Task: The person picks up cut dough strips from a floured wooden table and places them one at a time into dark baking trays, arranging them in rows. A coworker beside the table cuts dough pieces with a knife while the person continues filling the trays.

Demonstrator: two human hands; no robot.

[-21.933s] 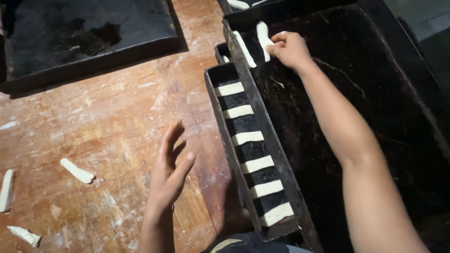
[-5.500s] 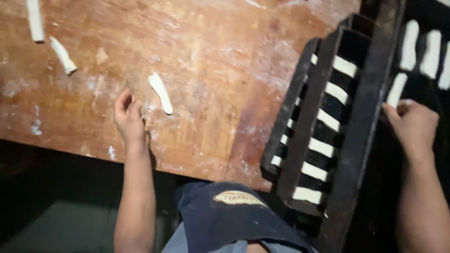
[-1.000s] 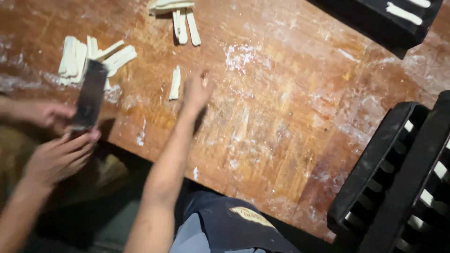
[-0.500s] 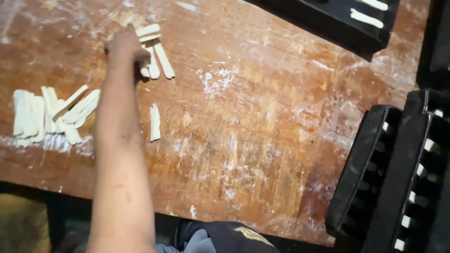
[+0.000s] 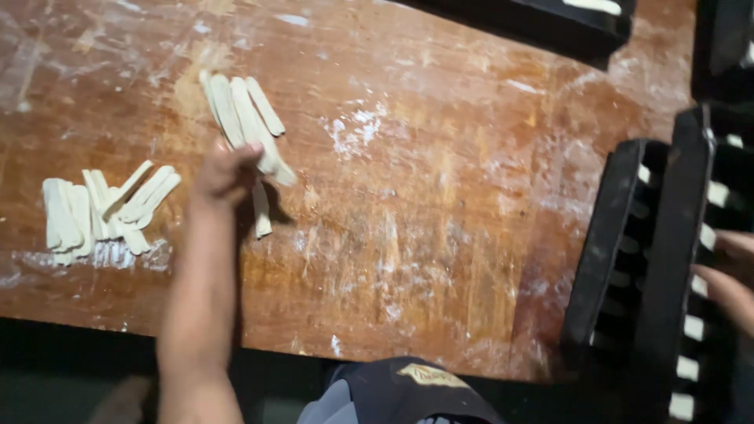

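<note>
- Head view: the left hand (image 5: 224, 173) has drawn back toward the body since half a second ago, its fingers now closed on a bundle of pale dough strips (image 5: 243, 118) lifted just off the floured wooden table (image 5: 440, 204); the pick-up looks done.
- One loose dough strip (image 5: 261, 213) lies below the hand; a dough strip pile (image 5: 102, 208) rests to its left.
- The right hand (image 5: 726, 275) touches the black slotted baking tray (image 5: 667, 259); its grip cannot be told.
- A tan oval patch (image 5: 428, 375) sits on the dark apron.
</note>
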